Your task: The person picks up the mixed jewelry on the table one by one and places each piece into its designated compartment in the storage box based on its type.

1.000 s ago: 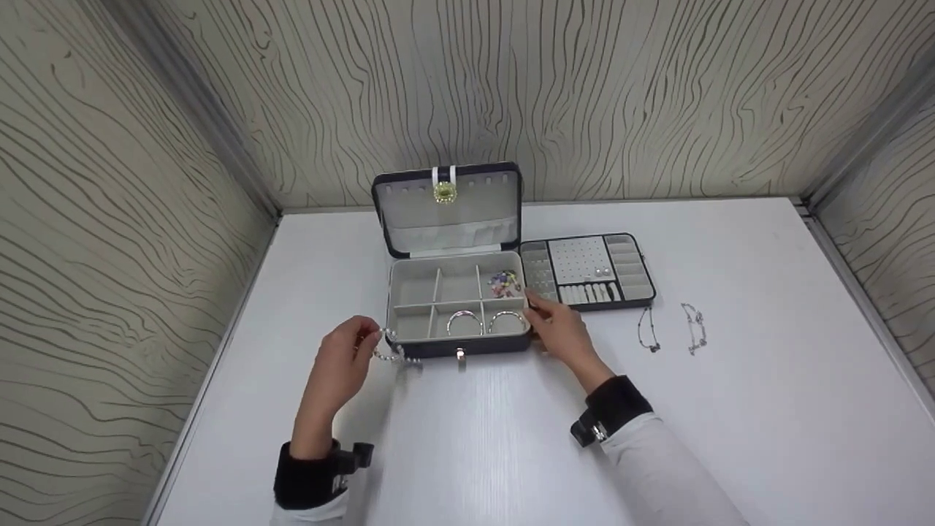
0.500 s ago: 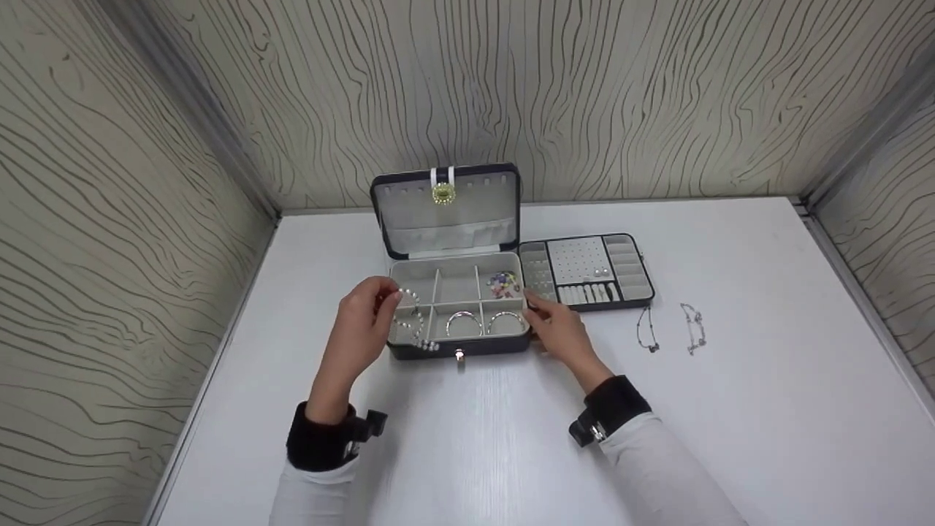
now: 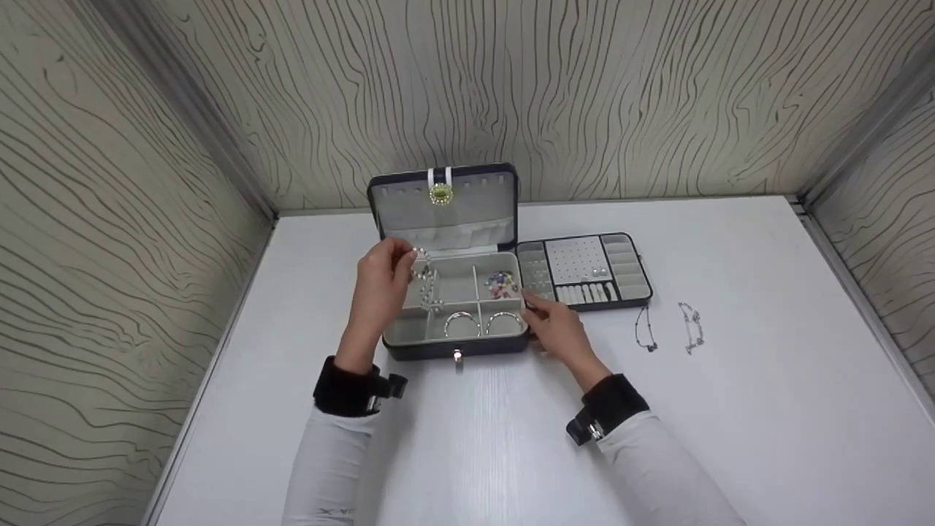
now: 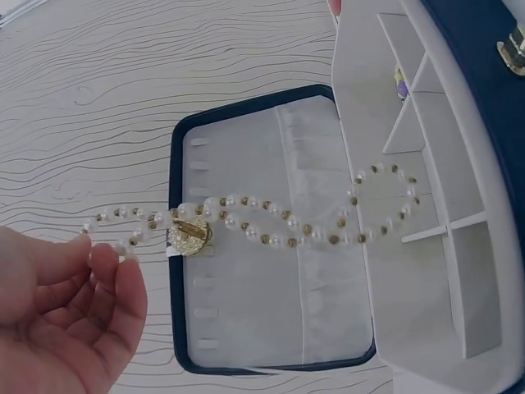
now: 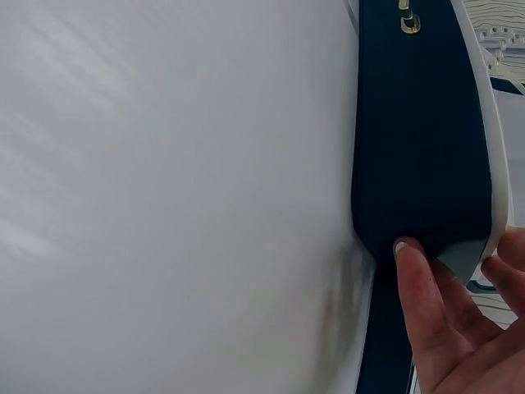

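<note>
A necklace of white pearls and small gold beads [image 4: 275, 240] dangles in a twisted loop from my left hand [image 3: 383, 281], which pinches one end between thumb and fingertips. It hangs over the left rear compartments of the open navy jewelry box [image 3: 456, 348]. In the left wrist view my left hand [image 4: 70, 316] is at the lower left, and the strand stretches across the lid lining. My right hand [image 3: 559, 332] grips the right front corner of the box; the right wrist view shows the thumb and fingers [image 5: 426, 300] on that corner.
Front compartments hold two bangles [image 3: 462, 324]; colorful small pieces [image 3: 501, 285] fill the right rear one. A jewelry tray [image 3: 581, 263] with earrings lies right of the box. Two thin chains [image 3: 646, 340] [image 3: 691, 329] lie farther right. The raised lid [image 3: 445, 212] has a gold clasp ornament.
My left hand has moved up and to the right, carrying the necklace from beside the left front corner of the box to above its rear compartments. The right hand stays at the corner.
</note>
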### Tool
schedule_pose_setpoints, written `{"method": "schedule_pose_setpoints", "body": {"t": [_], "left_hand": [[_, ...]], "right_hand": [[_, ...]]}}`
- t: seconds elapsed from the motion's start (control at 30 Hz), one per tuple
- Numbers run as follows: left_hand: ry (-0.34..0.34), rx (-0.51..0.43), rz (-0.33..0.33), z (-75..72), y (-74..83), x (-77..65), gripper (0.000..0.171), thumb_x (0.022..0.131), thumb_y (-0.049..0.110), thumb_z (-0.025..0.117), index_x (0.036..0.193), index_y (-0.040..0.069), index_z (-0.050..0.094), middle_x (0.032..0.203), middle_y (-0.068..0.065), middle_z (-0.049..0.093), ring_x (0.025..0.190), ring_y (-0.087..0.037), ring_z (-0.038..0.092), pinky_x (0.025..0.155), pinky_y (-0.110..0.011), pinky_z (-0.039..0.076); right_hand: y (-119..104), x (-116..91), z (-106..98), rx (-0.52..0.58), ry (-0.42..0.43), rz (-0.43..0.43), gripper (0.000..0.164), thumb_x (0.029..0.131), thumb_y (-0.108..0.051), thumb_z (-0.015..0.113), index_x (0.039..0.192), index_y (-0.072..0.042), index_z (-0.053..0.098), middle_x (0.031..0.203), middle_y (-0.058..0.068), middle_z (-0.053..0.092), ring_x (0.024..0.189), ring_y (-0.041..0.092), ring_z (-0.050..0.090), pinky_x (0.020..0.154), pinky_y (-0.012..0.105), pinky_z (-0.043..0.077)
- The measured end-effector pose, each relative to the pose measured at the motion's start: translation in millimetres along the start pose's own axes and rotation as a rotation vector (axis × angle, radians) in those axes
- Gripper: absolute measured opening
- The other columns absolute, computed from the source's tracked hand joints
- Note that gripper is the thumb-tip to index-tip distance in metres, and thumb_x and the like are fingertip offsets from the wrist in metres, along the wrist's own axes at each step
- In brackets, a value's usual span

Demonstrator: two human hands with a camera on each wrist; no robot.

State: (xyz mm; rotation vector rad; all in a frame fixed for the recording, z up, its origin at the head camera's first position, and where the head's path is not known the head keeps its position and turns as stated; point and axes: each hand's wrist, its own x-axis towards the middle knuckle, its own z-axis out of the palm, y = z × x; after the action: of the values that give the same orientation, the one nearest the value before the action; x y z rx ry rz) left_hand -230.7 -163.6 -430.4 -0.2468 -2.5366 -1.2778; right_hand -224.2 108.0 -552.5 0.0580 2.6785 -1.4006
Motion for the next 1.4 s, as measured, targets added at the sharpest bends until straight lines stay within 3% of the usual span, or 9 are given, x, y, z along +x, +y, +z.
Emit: {"method": "schedule_pose_setpoints", "body": {"t": [0.2, 0.47, 0.77, 1.0, 1.23, 1.4], "left_hand": [[0.009, -0.045, -0.041, 12.4, -0.7, 13.9, 0.009, 0.099, 0.005, 0.057, 0.101, -0.002, 0.063, 0.089, -0.010, 0.063, 0.070, -0.015, 0.063, 0.059, -0.028, 0.052], [-0.028, -0.066, -0.064, 31.0, -13.6, 23.2, 0.007, 0.098, 0.003, 0.058, 0.096, -0.002, 0.062, 0.084, -0.012, 0.064, 0.070, -0.017, 0.064, 0.059, -0.027, 0.052], [-0.089, 0.002, -0.124, 51.8, -31.8, 18.1, 0.007, 0.096, 0.002, 0.059, 0.093, -0.002, 0.063, 0.082, -0.008, 0.064, 0.070, -0.016, 0.064, 0.060, -0.027, 0.052], [-0.069, 0.119, -0.108, 63.4, -42.4, 15.1, 0.005, 0.093, 0.006, 0.065, 0.090, 0.001, 0.067, 0.080, -0.006, 0.069, 0.070, -0.016, 0.066, 0.060, -0.030, 0.052], [-0.134, 0.094, -0.158, 74.8, -50.6, 15.8, 0.006, 0.092, 0.000, 0.062, 0.086, -0.002, 0.063, 0.077, -0.008, 0.064, 0.071, -0.019, 0.059, 0.063, -0.033, 0.049], [-0.121, 0.155, -0.157, 81.4, -56.7, 14.0, 0.009, 0.088, -0.002, 0.064, 0.079, 0.000, 0.063, 0.073, -0.007, 0.060, 0.069, -0.021, 0.055, 0.065, -0.038, 0.049]], "right_hand": [[0.0, -0.4, -0.5, 0.004, -0.003, -0.005, 0.044, 0.097, -0.027, 0.062, 0.140, -0.022, 0.055, 0.102, 0.010, 0.067, 0.064, 0.016, 0.059, 0.059, 0.032, 0.051], [0.1, -0.5, -1.0, 0.009, -0.005, 0.000, 0.044, 0.097, -0.027, 0.062, 0.140, -0.022, 0.055, 0.102, 0.009, 0.067, 0.064, 0.016, 0.058, 0.058, 0.032, 0.051], [-0.9, -1.7, -0.2, 0.026, -0.012, 0.010, 0.044, 0.097, -0.026, 0.062, 0.140, -0.021, 0.055, 0.102, 0.008, 0.066, 0.064, 0.016, 0.055, 0.056, 0.031, 0.048], [-0.8, -0.4, -1.1, 0.039, -0.006, 0.007, 0.044, 0.097, -0.026, 0.063, 0.140, -0.021, 0.055, 0.102, 0.009, 0.066, 0.065, 0.015, 0.056, 0.057, 0.031, 0.048], [-1.1, -1.0, -1.5, 0.037, -0.014, 0.011, 0.044, 0.097, -0.027, 0.062, 0.140, -0.022, 0.055, 0.105, 0.009, 0.067, 0.062, 0.016, 0.056, 0.056, 0.031, 0.050], [-0.9, -1.1, -1.3, 0.032, -0.022, 0.009, 0.044, 0.097, -0.028, 0.062, 0.140, -0.022, 0.054, 0.104, 0.009, 0.066, 0.064, 0.016, 0.056, 0.058, 0.032, 0.049]]}}
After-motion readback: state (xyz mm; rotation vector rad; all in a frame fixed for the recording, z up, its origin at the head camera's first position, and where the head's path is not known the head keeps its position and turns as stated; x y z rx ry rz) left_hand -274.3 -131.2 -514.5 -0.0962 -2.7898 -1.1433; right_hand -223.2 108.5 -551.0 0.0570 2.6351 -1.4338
